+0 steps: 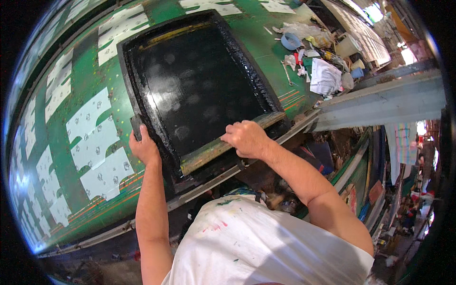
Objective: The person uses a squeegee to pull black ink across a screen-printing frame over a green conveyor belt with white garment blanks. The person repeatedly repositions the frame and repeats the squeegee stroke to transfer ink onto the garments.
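Observation:
A large black-coated screen printing frame (129,78) lies on the green table, its dark mesh glossy with wet-looking black. My right hand (247,138) is closed on a long wooden squeegee (204,158), which spans the frame's near end. At the frame's near left side, my left hand (145,147) grips the edge beside a small dark block (137,125); the thumb points up and the other fingers are mostly hidden. Across the far end inside the frame rests a yellowish bar (178,35).
White printed fabric pieces (97,135) with curved cut-outs lie in rows on the green table (88,90). Far right, a blue bowl (290,41), folded white cloth (325,77) and plastic scraps crowd together. A grey metal beam (384,99) runs at right. A rail (202,189) edges the table.

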### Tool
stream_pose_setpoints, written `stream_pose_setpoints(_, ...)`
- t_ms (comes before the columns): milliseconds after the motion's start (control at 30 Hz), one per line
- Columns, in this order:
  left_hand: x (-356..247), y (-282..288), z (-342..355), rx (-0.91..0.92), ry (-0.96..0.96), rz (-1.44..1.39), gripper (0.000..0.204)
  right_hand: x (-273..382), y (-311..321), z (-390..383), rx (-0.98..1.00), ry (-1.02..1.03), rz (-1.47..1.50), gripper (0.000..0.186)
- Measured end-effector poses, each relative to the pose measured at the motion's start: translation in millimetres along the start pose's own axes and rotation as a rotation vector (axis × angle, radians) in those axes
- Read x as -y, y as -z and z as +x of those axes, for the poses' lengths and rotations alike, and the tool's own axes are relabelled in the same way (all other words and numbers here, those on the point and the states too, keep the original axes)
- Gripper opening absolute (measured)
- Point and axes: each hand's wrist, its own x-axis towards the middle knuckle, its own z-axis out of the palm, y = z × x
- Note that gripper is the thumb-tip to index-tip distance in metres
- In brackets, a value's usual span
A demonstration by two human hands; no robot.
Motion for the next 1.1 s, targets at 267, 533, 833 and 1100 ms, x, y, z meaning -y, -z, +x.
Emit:
stream_pose_setpoints(267, -13.8, 5.5, -1.5, 0.112, 0.011, 0.139, 0.054, 23.8, -2.6, -44.5, 0.002, -0.047, 0.175, 0.070)
stream_pose_setpoints(533, -15.6, 7.8, -1.3, 0.087, 0.066, 0.219, 0.058, -127.6, -14.8, -112.6, -0.541, -0.349, 0.383, 0.052)
stream_pose_setpoints(833, -8.9, 8.7, 0.3, 0.130, 0.115, 0.001, 0.044, -201.0, -108.4, -145.9, -0.815, -0.676, 1.349, 0.046)
stream_pose_setpoints(1100, -0.2, 9.1, 2.9, 0.143, 0.220, -0.181, 0.050, -195.6, -80.9, -140.0, -0.879, -0.575, 1.828, 0.058)
